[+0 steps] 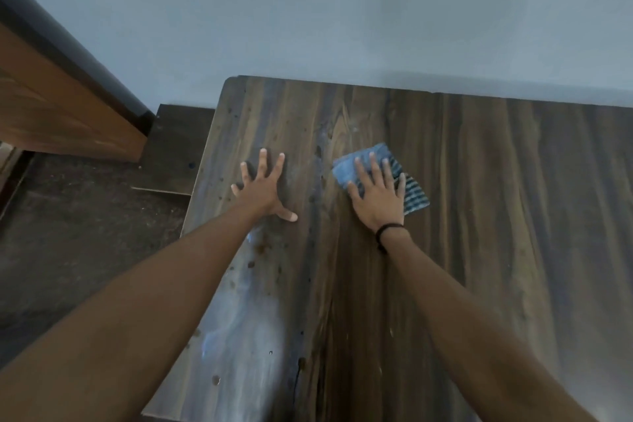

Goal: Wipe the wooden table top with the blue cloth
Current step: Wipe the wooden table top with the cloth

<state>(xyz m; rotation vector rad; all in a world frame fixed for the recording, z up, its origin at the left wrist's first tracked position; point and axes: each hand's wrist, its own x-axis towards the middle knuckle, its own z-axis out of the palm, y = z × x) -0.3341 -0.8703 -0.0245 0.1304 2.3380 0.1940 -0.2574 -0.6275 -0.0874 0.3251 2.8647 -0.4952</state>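
your left hand point(262, 190) lies flat on the wooden table top point(496, 216), close to its left edge and toward the far left corner. its fingers are straight and spread wide, the thumb is splayed out to the right, and it holds nothing. your right hand point(376, 197) presses flat on the blue cloth point(347, 169), fingers straight and a little apart, with the palm covering the near part of the cloth. the cloth lies in the far half of the table, well in from the left edge and short of the far edge that meets the wall point(342, 10). a strip of bare wood separates it from your left hand. its plain blue part shows past your fingertips and beside your thumb, and a dark striped part sticks out on the right of your hand. a black band point(388, 231) circles your right wrist. dark spots point(262, 248) and a pale smeared sheen point(239, 319) run along the left part of the table, nearer to you than the left hand. beyond the left edge is dark floor point(68, 233), and a brown wooden panel point(51, 106) with a dark border stands at the far left.
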